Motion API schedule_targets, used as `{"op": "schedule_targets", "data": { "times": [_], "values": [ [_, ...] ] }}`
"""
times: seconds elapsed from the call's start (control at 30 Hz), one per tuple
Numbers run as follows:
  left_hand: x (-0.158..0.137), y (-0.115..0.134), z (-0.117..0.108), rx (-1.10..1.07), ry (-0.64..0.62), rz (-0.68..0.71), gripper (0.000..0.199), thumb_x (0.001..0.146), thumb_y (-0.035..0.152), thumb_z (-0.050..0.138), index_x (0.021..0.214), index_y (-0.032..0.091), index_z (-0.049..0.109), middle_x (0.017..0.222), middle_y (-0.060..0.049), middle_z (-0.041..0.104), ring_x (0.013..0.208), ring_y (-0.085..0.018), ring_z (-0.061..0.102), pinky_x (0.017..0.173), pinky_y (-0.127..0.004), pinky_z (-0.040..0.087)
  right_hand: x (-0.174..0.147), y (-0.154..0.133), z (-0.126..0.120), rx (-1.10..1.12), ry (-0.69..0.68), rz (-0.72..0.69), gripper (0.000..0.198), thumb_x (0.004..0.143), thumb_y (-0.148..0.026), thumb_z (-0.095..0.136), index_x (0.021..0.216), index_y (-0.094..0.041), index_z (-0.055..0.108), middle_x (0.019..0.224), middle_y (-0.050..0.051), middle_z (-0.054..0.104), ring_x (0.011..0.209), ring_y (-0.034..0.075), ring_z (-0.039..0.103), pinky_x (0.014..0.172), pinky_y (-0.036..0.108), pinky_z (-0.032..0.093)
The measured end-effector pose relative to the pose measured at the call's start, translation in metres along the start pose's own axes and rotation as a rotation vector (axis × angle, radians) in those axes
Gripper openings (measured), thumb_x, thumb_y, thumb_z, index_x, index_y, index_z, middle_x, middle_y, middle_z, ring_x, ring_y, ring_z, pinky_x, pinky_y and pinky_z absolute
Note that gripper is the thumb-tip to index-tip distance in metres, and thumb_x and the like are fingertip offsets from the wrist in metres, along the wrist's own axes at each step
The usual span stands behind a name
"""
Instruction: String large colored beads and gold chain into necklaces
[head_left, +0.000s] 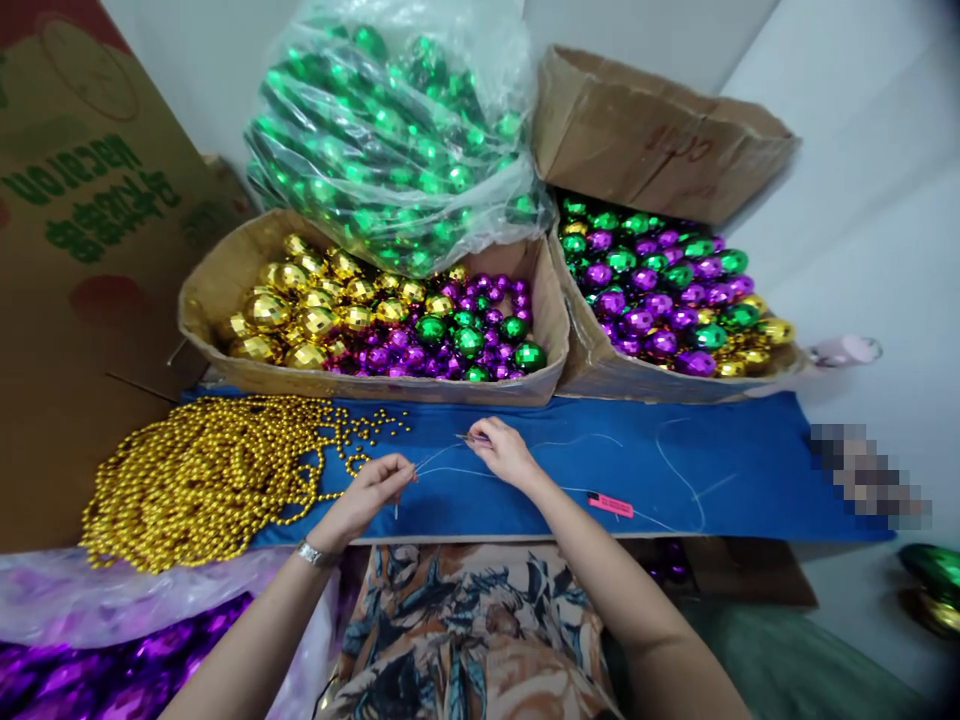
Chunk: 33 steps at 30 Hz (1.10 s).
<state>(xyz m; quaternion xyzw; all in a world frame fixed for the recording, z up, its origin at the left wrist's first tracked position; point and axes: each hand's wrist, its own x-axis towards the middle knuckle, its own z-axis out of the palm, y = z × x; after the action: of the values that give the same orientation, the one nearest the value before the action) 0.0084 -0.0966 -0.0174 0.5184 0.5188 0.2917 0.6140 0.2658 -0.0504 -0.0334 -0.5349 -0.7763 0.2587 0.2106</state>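
Closest to my body, over my patterned garment (480, 640), a thin white thread (454, 469) lies in front of me, stretching from the fingertips of my left hand (375, 487) toward my right hand (504, 453), with one short end hanging down under the left fingers. My left hand is nearly closed, thumb and forefinger pinching the thread, and a silvery band (311, 553) sits around this wrist. My right hand, a little farther forward, is curled with the fingers together and grips a small tool (472, 438), whose tip points to the left; one line of the thread comes close to this tip, but whether they touch I cannot tell. Beyond my right forearm, a pink lighter (610, 504) with a black end lies on the blue cloth (750, 480), near more loose curves of thread. To the left of my left hand, just beside it, is a big heap of gold bead strands (217, 470). Farther away stand two cardboard boxes: the left box (375, 388) contains gold, purple and green balls, the right box (667, 378) the same colours. A clear plastic bag (397, 150) full of green balls rests over the left box.
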Motion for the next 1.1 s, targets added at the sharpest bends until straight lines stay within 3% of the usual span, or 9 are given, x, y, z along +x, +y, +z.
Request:
{"op": "schedule_targets", "data": {
  "times": [0.23, 0.37, 0.5, 0.57, 0.67, 0.77, 0.9, 1.0, 1.1],
  "values": [
    [0.0, 0.007, -0.001, 0.237, 0.016, 0.088, 0.037, 0.085, 0.052, 0.051, 0.071, 0.018, 0.052, 0.059, 0.004, 0.042, 0.055, -0.011, 0.039, 0.052, -0.022, 0.032, -0.065, 0.042, -0.004, -0.387, -0.258, 0.057, 0.023, 0.097, -0.032, 0.047, 0.113, -0.022, 0.06, 0.107, 0.008, 0.059, 0.094, 0.018, 0.059, 0.079, 0.027, 0.045],
    [-0.002, 0.018, 0.006, 0.404, -0.015, 0.173, 0.033, 0.088, 0.048, 0.048, 0.073, 0.018, 0.055, 0.061, 0.003, 0.047, 0.057, -0.012, 0.042, 0.054, -0.023, 0.033, -0.073, 0.028, -0.007, -0.399, -0.265, 0.033, 0.03, 0.089, -0.039, 0.061, 0.113, -0.022, 0.063, 0.113, 0.011, 0.06, 0.109, 0.027, 0.053, 0.093, 0.039, 0.041],
    [-0.005, 0.031, 0.017, 0.577, -0.045, 0.256, 0.029, 0.091, 0.042, 0.045, 0.077, 0.019, 0.057, 0.063, 0.003, 0.052, 0.058, -0.013, 0.046, 0.056, -0.024, 0.033, -0.052, -0.022, -0.011, -0.016, -0.073, -0.093, 0.042, 0.099, -0.037, 0.041, 0.139, -0.025, 0.043, 0.134, 0.01, 0.05, 0.107, 0.018, 0.058, 0.094, 0.031, 0.044],
    [-0.008, 0.035, 0.02, 0.6, -0.033, 0.278, 0.027, 0.091, 0.04, 0.046, 0.079, 0.019, 0.059, 0.063, 0.003, 0.054, 0.057, -0.013, 0.047, 0.056, -0.024, 0.033, -0.042, -0.044, -0.009, 0.258, -0.131, -0.131, 0.046, 0.1, -0.036, 0.038, 0.144, -0.027, 0.034, 0.13, 0.008, 0.054, 0.087, 0.012, 0.064, 0.085, 0.027, 0.048],
    [-0.011, 0.036, 0.02, 0.582, 0.037, 0.283, 0.027, 0.091, 0.04, 0.046, 0.082, 0.019, 0.062, 0.063, 0.002, 0.055, 0.057, -0.013, 0.047, 0.056, -0.023, 0.034, -0.035, -0.058, -0.001, 0.504, -0.271, -0.022, 0.036, 0.1, -0.037, 0.036, 0.128, -0.023, 0.052, 0.091, 0.001, 0.066, 0.063, 0.009, 0.062, 0.068, 0.022, 0.047],
    [-0.013, 0.032, 0.019, 0.529, 0.105, 0.262, 0.029, 0.09, 0.042, 0.049, 0.081, 0.018, 0.064, 0.063, 0.002, 0.055, 0.058, -0.013, 0.048, 0.055, -0.023, 0.034, -0.037, -0.054, 0.004, 0.529, -0.176, 0.151, 0.036, 0.099, -0.041, 0.037, 0.096, -0.018, 0.065, 0.063, -0.003, 0.056, 0.057, 0.01, 0.056, 0.057, 0.019, 0.04],
    [-0.01, 0.026, 0.023, 0.404, 0.168, 0.257, 0.028, 0.089, 0.042, 0.052, 0.087, 0.018, 0.067, 0.066, 0.001, 0.058, 0.06, -0.013, 0.049, 0.055, -0.023, 0.036, -0.04, -0.046, 0.002, 0.592, -0.101, 0.156, 0.03, 0.091, -0.043, 0.051, 0.082, -0.018, 0.064, 0.06, -0.004, 0.051, 0.057, 0.009, 0.047, 0.055, 0.019, 0.034],
    [-0.008, 0.023, 0.03, 0.321, 0.205, 0.286, 0.027, 0.088, 0.04, 0.054, 0.1, 0.019, 0.066, 0.072, 0.0, 0.062, 0.061, -0.014, 0.052, 0.055, -0.023, 0.038, -0.042, -0.05, 0.001, 1.019, -0.145, 0.26, 0.033, 0.087, -0.05, 0.055, 0.082, -0.018, 0.058, 0.054, -0.007, 0.038, 0.047, 0.008, 0.036, 0.048, 0.019, 0.032],
    [-0.007, 0.021, 0.036, 0.316, 0.214, 0.344, 0.022, 0.086, 0.037, 0.057, 0.089, 0.019, 0.068, 0.074, -0.002, 0.065, 0.065, -0.015, 0.056, 0.06, -0.024, 0.042, -0.042, -0.059, 0.002, 1.365, -0.124, 0.306, 0.032, 0.085, -0.05, 0.058, 0.09, -0.018, 0.056, 0.057, -0.009, 0.033, 0.045, 0.007, 0.034, 0.047, 0.019, 0.033]
  ]
}}
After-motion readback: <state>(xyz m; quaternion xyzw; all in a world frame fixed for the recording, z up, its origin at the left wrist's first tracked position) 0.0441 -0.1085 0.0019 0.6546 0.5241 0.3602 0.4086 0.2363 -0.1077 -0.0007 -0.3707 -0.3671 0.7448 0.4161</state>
